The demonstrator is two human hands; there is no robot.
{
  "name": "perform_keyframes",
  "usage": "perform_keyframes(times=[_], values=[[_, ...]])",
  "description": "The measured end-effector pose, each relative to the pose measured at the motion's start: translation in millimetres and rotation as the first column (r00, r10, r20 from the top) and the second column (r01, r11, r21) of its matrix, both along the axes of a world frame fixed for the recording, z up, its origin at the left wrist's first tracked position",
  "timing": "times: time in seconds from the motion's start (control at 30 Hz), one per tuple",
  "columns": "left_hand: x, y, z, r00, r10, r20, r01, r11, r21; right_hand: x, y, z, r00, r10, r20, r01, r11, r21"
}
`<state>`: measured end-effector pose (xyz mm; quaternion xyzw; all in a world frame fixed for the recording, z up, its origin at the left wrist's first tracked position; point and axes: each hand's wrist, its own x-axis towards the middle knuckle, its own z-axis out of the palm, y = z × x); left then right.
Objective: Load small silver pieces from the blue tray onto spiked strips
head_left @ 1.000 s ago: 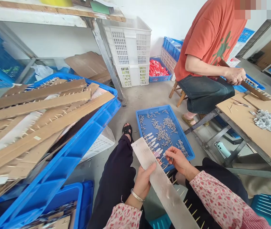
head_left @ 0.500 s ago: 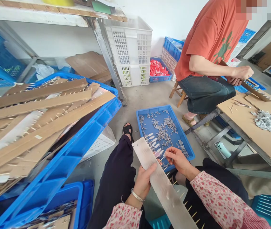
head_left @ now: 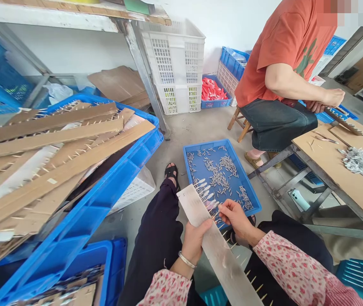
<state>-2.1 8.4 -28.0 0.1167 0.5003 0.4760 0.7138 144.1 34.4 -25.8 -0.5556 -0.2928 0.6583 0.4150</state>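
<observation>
A long pale board [head_left: 213, 242] slants from the centre down to the bottom edge, with thin wooden sticks along its right side. My left hand [head_left: 195, 241] is wrapped round the board, thumb on top. Small silvery pieces [head_left: 204, 191] sit on the sticks near the board's upper end; the lower sticks are bare. My right hand [head_left: 235, 216] is beside the board's right edge, thumb and forefinger pinched at a stick; what they hold is too small to make out. Beyond the hands, a blue tray [head_left: 254, 187] on the floor holds many small silvery pieces.
At the left, a large blue crate [head_left: 104, 191] holds cardboard strips with sticks. A person in an orange shirt [head_left: 283, 42] sits on a stool at the right, holding another strip. A low table [head_left: 337, 170] there bears pliers and a silvery pile. White crates [head_left: 178, 63] stand behind.
My right hand has shifted slightly left, closer to the board's sticks. The seated person's arms have moved a little to the right. My left hand keeps its hold on the board.
</observation>
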Motion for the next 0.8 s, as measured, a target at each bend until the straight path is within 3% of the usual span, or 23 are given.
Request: perform_keyframes(times=[0.33, 0.53, 0.8], values=[[3.5, 1.6, 2.3, 0.999, 0.021, 0.024, -0.022, 1.0, 0.022, -6.6, -1.6, 0.8, 0.999, -0.007, -0.038, 0.007, 1.0, 0.002], [2.8, -3.5, 6.4, 0.975, -0.105, 0.194, 0.104, 0.994, 0.017, -0.6, 3.1, -1.0, 1.0, -0.028, -0.012, 0.028, 0.999, -0.02], [-1.9, -1.2, 5.6, 0.974, -0.038, 0.223, 0.04, 0.999, -0.005, 15.9, 10.1, 1.7, 0.981, -0.108, -0.158, 0.096, 0.992, -0.082]])
